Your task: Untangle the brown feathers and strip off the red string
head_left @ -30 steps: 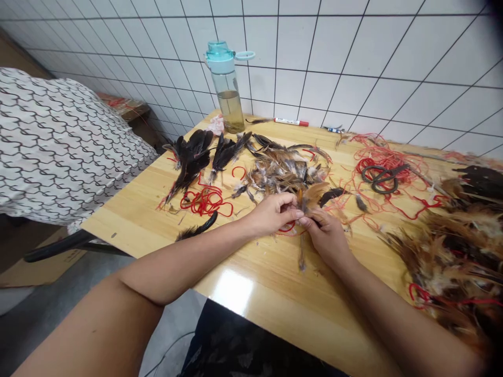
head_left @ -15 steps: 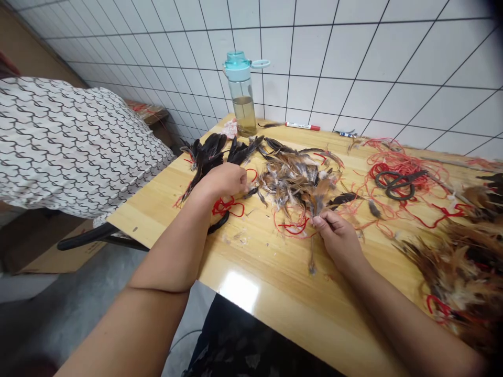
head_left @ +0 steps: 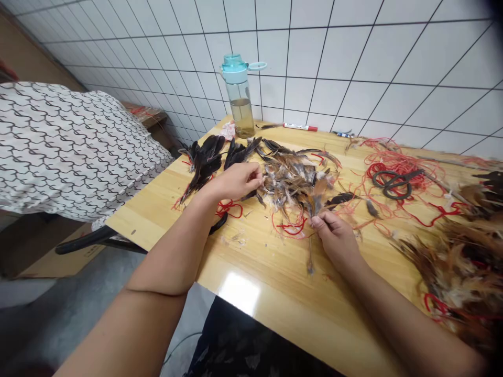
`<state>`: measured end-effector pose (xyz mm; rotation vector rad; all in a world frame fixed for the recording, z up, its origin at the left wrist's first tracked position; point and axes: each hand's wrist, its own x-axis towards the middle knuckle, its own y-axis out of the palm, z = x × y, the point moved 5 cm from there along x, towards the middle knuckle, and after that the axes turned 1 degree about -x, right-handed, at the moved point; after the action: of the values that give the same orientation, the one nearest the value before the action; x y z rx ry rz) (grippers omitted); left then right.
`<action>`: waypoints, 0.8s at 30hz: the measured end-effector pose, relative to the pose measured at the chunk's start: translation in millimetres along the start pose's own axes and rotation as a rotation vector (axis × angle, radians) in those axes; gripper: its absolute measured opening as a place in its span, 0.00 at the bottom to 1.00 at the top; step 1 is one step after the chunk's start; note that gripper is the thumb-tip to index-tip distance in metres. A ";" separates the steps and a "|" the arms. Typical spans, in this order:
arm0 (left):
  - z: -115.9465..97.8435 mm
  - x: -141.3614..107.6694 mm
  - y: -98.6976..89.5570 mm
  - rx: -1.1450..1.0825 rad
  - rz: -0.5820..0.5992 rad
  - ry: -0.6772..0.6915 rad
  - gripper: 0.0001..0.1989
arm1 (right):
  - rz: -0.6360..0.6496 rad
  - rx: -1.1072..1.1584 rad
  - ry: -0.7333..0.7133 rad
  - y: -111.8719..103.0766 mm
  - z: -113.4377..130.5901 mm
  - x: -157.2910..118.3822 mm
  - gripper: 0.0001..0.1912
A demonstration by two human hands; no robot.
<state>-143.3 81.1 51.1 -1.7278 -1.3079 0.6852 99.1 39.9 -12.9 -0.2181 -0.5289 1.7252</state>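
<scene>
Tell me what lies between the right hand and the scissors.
The head view shows a small dark feather and loose strands of the red thread tangle between the right hand and the scissors.

No legible txt: print on red-tipped marker point(head_left: 299, 126) & cardbd box point(head_left: 58, 259) too sm.

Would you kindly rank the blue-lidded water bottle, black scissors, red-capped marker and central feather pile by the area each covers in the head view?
1. Central feather pile
2. Blue-lidded water bottle
3. Black scissors
4. Red-capped marker
</scene>
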 end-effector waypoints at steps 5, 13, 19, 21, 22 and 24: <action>-34.9 -3.8 22.8 -0.318 0.163 0.142 0.07 | -0.025 0.063 0.052 -0.3 -4.4 -0.1 0.14; -74.3 -11.0 51.3 -0.172 0.169 0.323 0.07 | -0.050 0.004 0.016 -0.2 -1.6 1.6 0.13; -82.6 -14.3 65.3 -0.013 0.073 0.417 0.08 | -0.035 -0.049 -0.052 2.5 3.6 1.4 0.11; -83.5 -15.0 68.6 0.017 0.051 0.433 0.09 | -0.024 -0.062 -0.059 3.5 3.3 1.3 0.11; -84.0 -15.2 69.8 0.030 0.041 0.441 0.10 | -0.021 -0.066 -0.060 3.8 2.9 1.4 0.11; -84.7 -15.6 71.5 0.058 0.026 0.457 0.11 | -0.012 -0.070 -0.059 4.3 1.6 1.9 0.10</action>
<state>-43.9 34.1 30.3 -1.7274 -0.9399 0.3094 94.3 40.8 -13.2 -0.2134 -0.6332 1.7068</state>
